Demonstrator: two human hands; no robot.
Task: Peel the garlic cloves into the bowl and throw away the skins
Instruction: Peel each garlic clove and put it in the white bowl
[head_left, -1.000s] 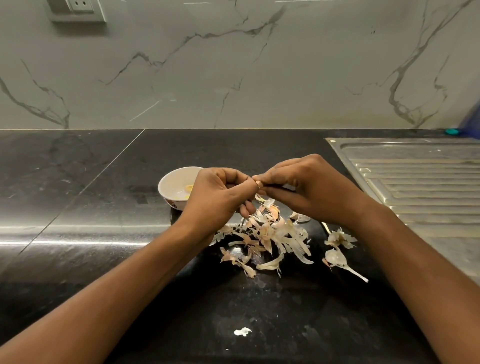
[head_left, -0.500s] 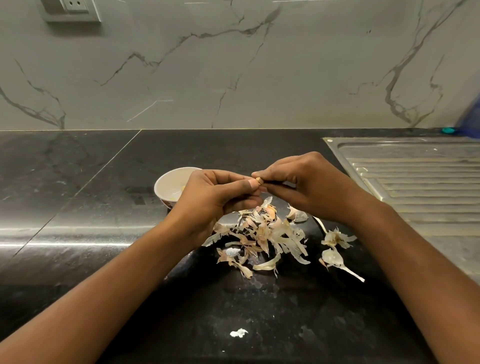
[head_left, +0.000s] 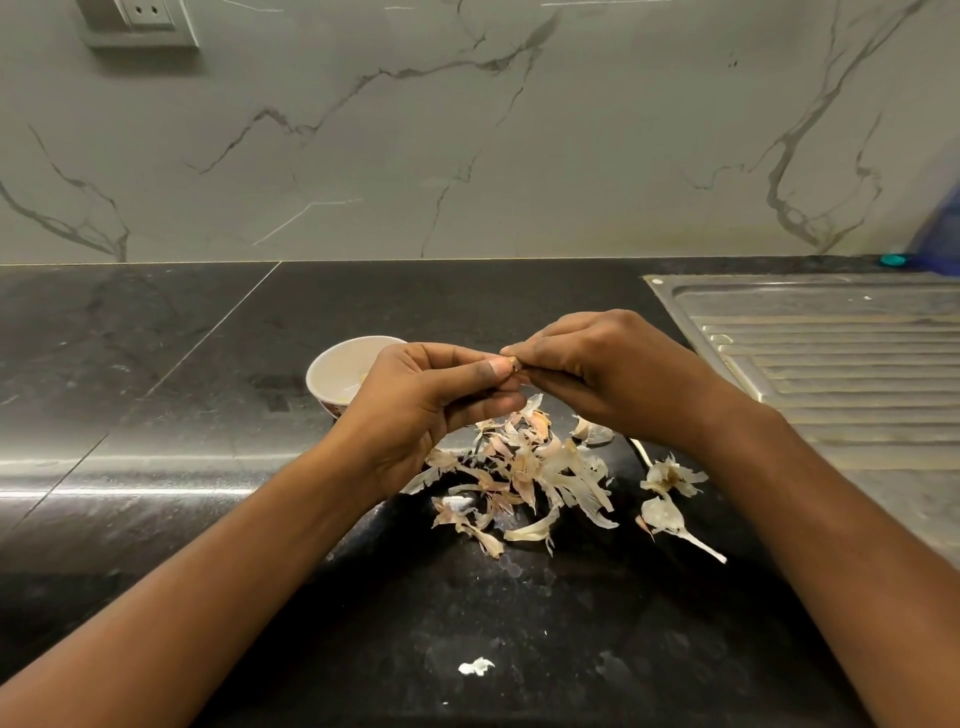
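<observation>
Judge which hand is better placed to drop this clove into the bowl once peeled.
Probably the left hand: it sits right beside the small white ceramic bowl, while the right hand is farther, toward the ribbed steel drainboard. Both pinch the small garlic clove.

The table (head_left: 130, 395) lies open toward nine o'clock; the bowl (head_left: 335, 371) blocks ten, skins (head_left: 524, 467) (a loose heap) clutter six, the drainboard (head_left: 831, 358) borders three.

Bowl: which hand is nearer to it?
Left. The left hand covers the bowl's right rim; the right hand is farther right, pinching a clove with it.
</observation>
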